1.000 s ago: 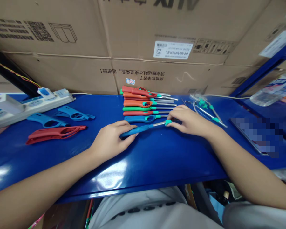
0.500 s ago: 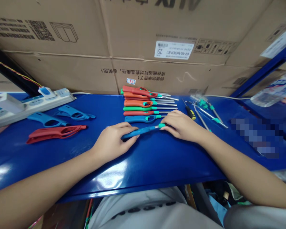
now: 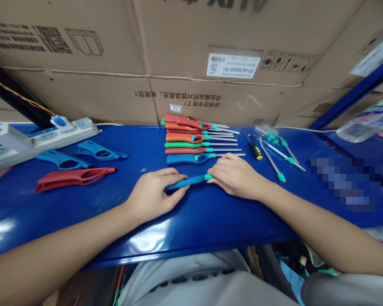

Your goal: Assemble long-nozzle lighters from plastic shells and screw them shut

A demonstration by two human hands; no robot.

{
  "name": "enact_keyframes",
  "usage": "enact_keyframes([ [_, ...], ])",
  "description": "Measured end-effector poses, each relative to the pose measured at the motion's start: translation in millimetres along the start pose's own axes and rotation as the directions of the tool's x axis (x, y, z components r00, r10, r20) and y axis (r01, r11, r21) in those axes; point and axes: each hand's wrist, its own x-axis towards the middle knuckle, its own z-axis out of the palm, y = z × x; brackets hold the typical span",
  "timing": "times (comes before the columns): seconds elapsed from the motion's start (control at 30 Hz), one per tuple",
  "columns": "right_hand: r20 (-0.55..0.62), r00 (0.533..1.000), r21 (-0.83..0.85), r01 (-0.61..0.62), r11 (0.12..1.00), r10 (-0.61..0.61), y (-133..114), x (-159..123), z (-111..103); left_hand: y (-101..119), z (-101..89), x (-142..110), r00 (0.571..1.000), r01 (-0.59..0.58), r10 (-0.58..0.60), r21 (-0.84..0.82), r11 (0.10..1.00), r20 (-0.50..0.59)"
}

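Observation:
My left hand (image 3: pixel 151 193) grips the handle end of a blue long-neck lighter (image 3: pixel 187 182) that lies on the blue table (image 3: pixel 194 216). At its teal collar, my right hand (image 3: pixel 234 175) is closed over the lighter's metal neck, which is hidden under my fingers. Just behind my hands, a row of several finished lighters (image 3: pixel 191 138) in red, orange, green and blue lies side by side with the metal tubes pointing right.
Two blue handle shells (image 3: pixel 79 155) and a red one (image 3: pixel 73 177) lie at the left near a white power strip (image 3: pixel 38 138). A small screwdriver (image 3: pixel 253 148) and loose metal tubes with teal collars (image 3: pixel 279 151) lie at the right. Cardboard boxes (image 3: pixel 178 59) wall the back.
Both hands have drawn the blue lighter toward me and slightly left. My right hand has slid along the neck up to the teal collar, uncovering the screwdriver behind it.

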Motion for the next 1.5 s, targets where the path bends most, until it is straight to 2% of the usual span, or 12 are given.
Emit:
enact_keyframes([
  [0.1, -0.039, 0.999, -0.023, 0.037, 0.999, -0.038, -3.4, -0.4, 4.7, 2.1, 0.7, -2.7, 1.0, -0.019, 0.019, 0.02, 1.0, -0.01],
  [0.27, -0.082, 0.997, 0.007, 0.008, 1.0, -0.007, -7.6, -2.2, 5.9, 8.1, 1.5, -6.6, 0.993, -0.083, 0.088, 0.074, 0.994, -0.074],
  [0.53, -0.063, 0.997, 0.093, -0.043, 0.995, 0.049, -14.5, -3.7, 4.3, 19.6, -1.5, -10.3, 0.977, -0.165, 0.19, 0.225, 0.96, -0.094],
  [0.7, -0.072, 0.996, 0.093, -0.04, 0.995, 0.047, -14.3, -2.6, 3.9, 18.7, -1.1, -9.7, 0.972, -0.181, 0.212, 0.244, 0.953, -0.104],
  [0.87, 0.006, 0.998, 0.077, -0.069, 0.995, 0.069, -8.8, -0.7, 2.0, 10.8, 1.6, -4.7, 0.979, -0.155, 0.181, 0.235, 0.96, -0.094],
  [1.0, 0.132, 0.986, 0.165, -0.122, 0.979, 0.1, -3.0, -0.7, -6.5, 7.6, 2.6, -2.6, 0.992, -0.126, 0.128, 0.203, 0.971, 0.004],
  [1.13, 0.285, 0.946, 0.273, -0.235, 0.933, 0.155, 6.9, -3.1, -17.3, 6.5, 0.5, -3.1, 0.989, -0.11, 0.087, 0.205, 0.973, 0.119],
  [1.27, 0.443, 0.87, 0.266, -0.359, 0.895, 0.218, 18.4, -7.0, -26.1, 5.0, -2.2, -2.2, 0.983, -0.106, 0.066, 0.237, 0.966, 0.172],
  [1.43, 0.522, 0.786, 0.206, -0.493, 0.846, 0.331, 31.2, -11.9, -39.5, 3.9, -3.4, 0.1, 0.981, -0.101, 0.052, 0.258, 0.961, 0.188],
  [1.5, 0.532, 0.726, 0.13, -0.58, 0.804, 0.437, 38.5, -17.0, -47.5, 5.9, -4.8, 0.3, 0.978, -0.099, 0.044, 0.269, 0.958, 0.205],
])
